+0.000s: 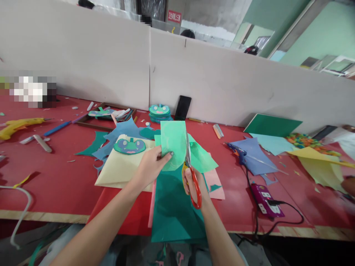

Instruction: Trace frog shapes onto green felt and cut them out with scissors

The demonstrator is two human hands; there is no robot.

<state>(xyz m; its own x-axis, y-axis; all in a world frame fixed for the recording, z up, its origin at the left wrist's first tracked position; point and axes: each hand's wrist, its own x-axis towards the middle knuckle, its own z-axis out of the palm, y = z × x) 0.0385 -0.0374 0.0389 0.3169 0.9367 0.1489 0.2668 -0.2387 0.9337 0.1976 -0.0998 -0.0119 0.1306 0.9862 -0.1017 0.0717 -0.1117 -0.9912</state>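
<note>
My left hand (152, 162) pinches a light green sheet (173, 138) and holds it upright over the table, thumb on its near face. My right hand (194, 183) is wrapped round the red and yellow handles of a pair of scissors (197, 192). Their blades point up along the sheet's right edge, and I cannot tell how far apart they are. Another light green piece (203, 157) spreads out to the right, behind the blades. Below both hands lies a dark green sheet (177, 210). A frog-face cutout (129, 145) rests on cream sheets (124, 166) by my left forearm.
Stacked frog faces (159, 112) and a black phone (183, 107) stand by the white partition (222, 81). A blue glue gun (237, 153) and a purple power strip (266, 201) with cables lie right; a yellow glue gun (20, 125) lies far left. A person's hand (348, 184) shows at the right edge.
</note>
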